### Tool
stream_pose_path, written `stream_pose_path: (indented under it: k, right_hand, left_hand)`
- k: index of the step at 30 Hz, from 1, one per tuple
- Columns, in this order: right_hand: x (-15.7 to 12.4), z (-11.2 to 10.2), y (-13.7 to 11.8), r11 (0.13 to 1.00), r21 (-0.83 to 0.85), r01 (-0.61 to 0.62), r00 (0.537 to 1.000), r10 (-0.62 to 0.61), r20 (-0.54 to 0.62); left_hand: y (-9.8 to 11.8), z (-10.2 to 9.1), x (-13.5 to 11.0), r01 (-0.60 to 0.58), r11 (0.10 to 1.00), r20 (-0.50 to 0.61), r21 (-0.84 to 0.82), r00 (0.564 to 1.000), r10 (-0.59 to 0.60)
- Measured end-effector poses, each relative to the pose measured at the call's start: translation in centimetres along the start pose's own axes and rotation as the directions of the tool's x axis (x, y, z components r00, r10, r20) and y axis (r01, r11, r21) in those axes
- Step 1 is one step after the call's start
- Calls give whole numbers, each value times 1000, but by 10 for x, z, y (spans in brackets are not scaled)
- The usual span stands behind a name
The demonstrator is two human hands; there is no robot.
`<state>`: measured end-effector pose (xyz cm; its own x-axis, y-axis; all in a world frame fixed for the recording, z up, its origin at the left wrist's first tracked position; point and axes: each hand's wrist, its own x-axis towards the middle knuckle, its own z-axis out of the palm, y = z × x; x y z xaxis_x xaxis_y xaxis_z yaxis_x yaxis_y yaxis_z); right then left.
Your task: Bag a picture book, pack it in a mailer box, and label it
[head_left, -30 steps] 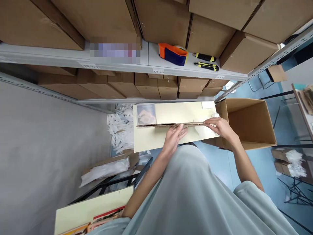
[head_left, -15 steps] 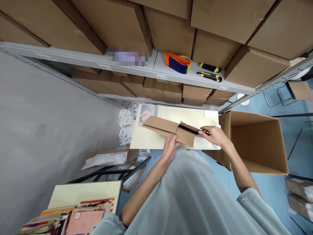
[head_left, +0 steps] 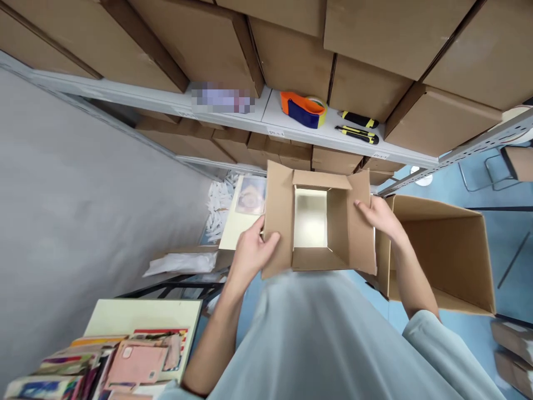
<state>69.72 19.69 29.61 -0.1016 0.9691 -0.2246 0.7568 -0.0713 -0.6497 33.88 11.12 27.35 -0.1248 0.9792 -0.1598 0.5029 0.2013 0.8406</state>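
Observation:
I hold a small brown cardboard box (head_left: pixel 278 222), squared up with its flaps spread and its bottom open to the pale table (head_left: pixel 233 230) below. My left hand (head_left: pixel 250 253) grips the box's left flap, fingers wrapped over its edge. My right hand (head_left: pixel 378 216) holds the right flap, fingers pressed against the cardboard.
A big open cardboard box (head_left: pixel 441 255) stands on the blue floor at the right. An orange tape dispenser (head_left: pixel 302 108) and two yellow-black utility knives (head_left: pixel 358 126) lie on the grey shelf among stacked cartons. A pile of colourful books (head_left: pixel 116 364) sits at the lower left. White packing bags (head_left: pixel 219 203) lie beyond the table.
The flat cardboard blank that lay on the table has been lifted and pulled open into a square box. Both hands moved apart onto its side flaps.

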Motion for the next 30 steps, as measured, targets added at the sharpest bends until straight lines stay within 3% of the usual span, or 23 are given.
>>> stream_pose_path:
  k: [5,9,12,17,22,26,30]
  right_hand:
    - [7,7,0,979,176,-100,995,103,-12]
    - [5,34,-3,962,266,-69,990,98,-99]
    - [-1,54,-4,927,353,-127,983,165,-79]
    - [-24,75,2,891,432,-141,966,219,-135]
    - [-51,91,2,882,438,-172,954,260,-151]
    - [-47,90,-4,894,432,-119,963,210,-169]
    - [-1,65,-12,968,250,-13,970,72,-230]
  left_hand:
    - [4,-18,16,-42,985,125,168,992,21]
    - [4,-21,31,-84,943,149,323,988,37]
    - [-3,-23,45,-134,908,153,396,985,79]
    - [-11,-27,66,-181,893,96,412,983,155]
    - [5,-33,88,-275,873,168,403,960,225]
    - [23,-33,106,-275,875,189,398,958,215]
    - [23,-23,106,-199,926,141,321,977,161]
